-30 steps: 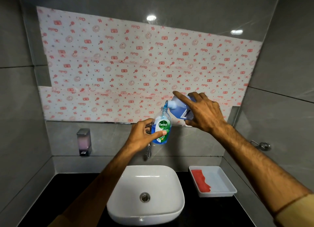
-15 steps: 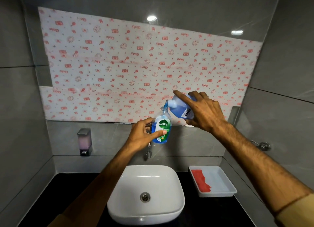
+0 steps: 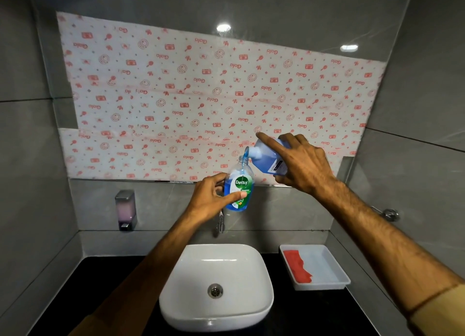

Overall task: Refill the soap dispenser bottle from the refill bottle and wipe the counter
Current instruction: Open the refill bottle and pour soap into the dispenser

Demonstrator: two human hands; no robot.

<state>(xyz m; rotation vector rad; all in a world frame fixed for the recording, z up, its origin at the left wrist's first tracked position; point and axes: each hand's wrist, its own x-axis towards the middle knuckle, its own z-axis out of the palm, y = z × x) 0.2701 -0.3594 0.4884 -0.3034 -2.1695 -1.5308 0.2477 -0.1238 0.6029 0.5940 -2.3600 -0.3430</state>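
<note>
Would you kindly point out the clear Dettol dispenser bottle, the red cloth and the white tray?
Clear Dettol dispenser bottle [image 3: 242, 184]: head view, on its label.
Red cloth [image 3: 297, 265]: head view, its middle.
White tray [image 3: 327, 265]: head view, bare floor.

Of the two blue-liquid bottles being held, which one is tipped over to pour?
The label-less refill bottle in the right hand, tilted spout-down. The green-labelled Dettol dispenser bottle in the left hand stays nearly upright beneath it.
</note>
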